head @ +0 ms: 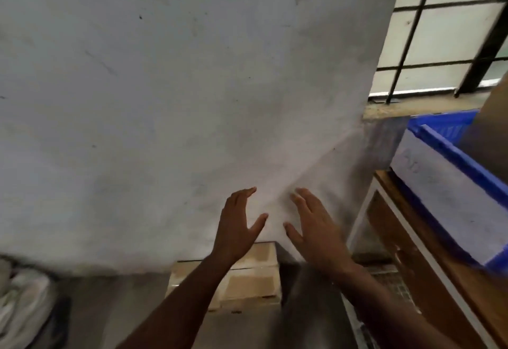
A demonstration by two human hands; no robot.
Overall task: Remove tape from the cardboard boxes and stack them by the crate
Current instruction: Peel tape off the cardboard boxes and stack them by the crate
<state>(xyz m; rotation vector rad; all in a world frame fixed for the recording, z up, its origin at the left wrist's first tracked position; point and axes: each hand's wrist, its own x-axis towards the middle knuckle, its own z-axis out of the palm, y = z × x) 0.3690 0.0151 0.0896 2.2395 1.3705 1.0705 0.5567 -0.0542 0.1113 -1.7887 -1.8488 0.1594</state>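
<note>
Your left hand (237, 219) and right hand (316, 222) are both up in front of you, fingers straight and spread, palms turned toward each other, gripping nothing. Just below and beyond them, the flattened cardboard boxes (247, 277) lie in a low stack on the floor, pushed against the foot of the white wall (165, 87); your left forearm crosses over them. Off to your right, the blue crate (450, 183) sits on a wooden table (428, 255), near the stack but apart from it. Farther back, a barred window (439, 32).
</note>
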